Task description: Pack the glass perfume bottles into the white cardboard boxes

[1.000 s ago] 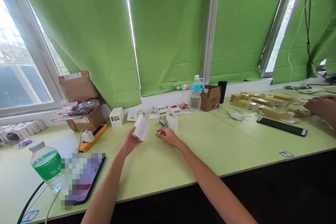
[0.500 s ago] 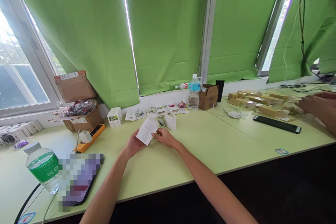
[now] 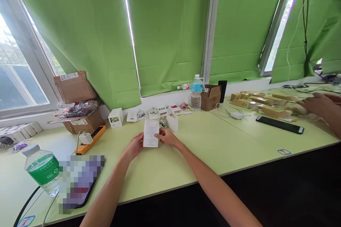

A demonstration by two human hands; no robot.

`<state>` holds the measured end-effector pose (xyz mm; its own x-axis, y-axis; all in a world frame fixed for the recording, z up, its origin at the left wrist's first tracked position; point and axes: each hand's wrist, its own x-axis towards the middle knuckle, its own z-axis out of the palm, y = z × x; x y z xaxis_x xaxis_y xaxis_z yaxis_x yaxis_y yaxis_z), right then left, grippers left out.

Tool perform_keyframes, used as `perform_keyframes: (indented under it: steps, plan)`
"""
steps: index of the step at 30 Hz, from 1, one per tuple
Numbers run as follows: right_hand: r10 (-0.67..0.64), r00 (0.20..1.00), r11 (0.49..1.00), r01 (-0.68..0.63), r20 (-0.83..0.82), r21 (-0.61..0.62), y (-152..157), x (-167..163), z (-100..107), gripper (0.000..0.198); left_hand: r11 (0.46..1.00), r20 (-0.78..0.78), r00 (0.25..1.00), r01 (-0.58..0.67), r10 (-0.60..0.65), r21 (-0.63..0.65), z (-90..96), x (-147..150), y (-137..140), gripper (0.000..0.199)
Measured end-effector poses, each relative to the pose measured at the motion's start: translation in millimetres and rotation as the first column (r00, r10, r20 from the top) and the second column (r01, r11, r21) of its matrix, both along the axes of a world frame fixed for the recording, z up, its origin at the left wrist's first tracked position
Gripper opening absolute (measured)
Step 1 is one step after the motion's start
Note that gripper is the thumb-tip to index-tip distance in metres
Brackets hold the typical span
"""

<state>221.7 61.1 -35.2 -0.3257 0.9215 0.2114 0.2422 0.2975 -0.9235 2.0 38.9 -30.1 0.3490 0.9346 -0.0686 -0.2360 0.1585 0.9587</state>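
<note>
Between my two hands stands a small white printed leaflet (image 3: 150, 134), held upright above the pale table (image 3: 170, 170). My left hand (image 3: 135, 145) grips its left edge, fingers partly behind it. On the right edge, my right hand (image 3: 166, 137) pinches the sheet with the thumb on the printed face. Just behind the leaflet are a clear bagged item with dark parts (image 3: 163, 122) and an open white box (image 3: 173, 121). Further back lie more small items in clear bags, one of them greenish (image 3: 141, 114) and one reddish (image 3: 183, 105), among white boxes.
A water bottle (image 3: 44, 170), a phone (image 3: 82, 184) and an orange power strip (image 3: 92, 139) occupy the left. An open carton (image 3: 85, 124) stands behind them. To the right are a dark phone (image 3: 279, 125), several yellow boxes (image 3: 266, 104) and another person's hands (image 3: 318, 104).
The leaflet has turned from a tilt to nearly upright and straight. Both hands still hold its edges. The other person's hands have shifted slightly left.
</note>
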Motion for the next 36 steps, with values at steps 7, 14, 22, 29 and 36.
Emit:
perform_keyframes:
  steps: [7, 14, 22, 29, 36]
  plan:
    - [0.046, 0.998, 0.999, -0.047, -0.043, -0.022, -3.3, 3.8, 9.7, 0.043, 0.999, -0.002, 1.0, -0.024, 0.024, 0.036, 5.1, -2.6, 0.0, 0.044]
    - [0.096, 0.995, 0.995, -0.096, -0.016, 0.003, -12.0, 8.2, 21.5, 0.046, 0.997, -0.034, 0.999, 0.015, -0.013, 0.071, 11.1, -1.1, -5.8, 0.044]
    - [0.142, 0.984, 0.989, -0.146, 0.104, 0.029, -17.9, 11.6, 29.5, 0.045, 0.993, -0.099, 0.993, 0.074, -0.064, 0.097, 19.6, -0.6, -12.6, 0.044]
    - [0.185, 0.967, 0.981, -0.192, 0.177, 0.023, -20.8, 11.9, 33.5, 0.045, 0.986, -0.147, 0.987, 0.092, -0.071, 0.141, 25.2, -3.9, -16.7, 0.046]
    - [0.24, 0.947, 0.968, -0.249, 0.214, 0.014, -25.8, 14.7, 40.7, 0.041, 0.967, -0.195, 0.978, 0.119, -0.075, 0.227, 39.7, -4.4, -25.4, 0.057]
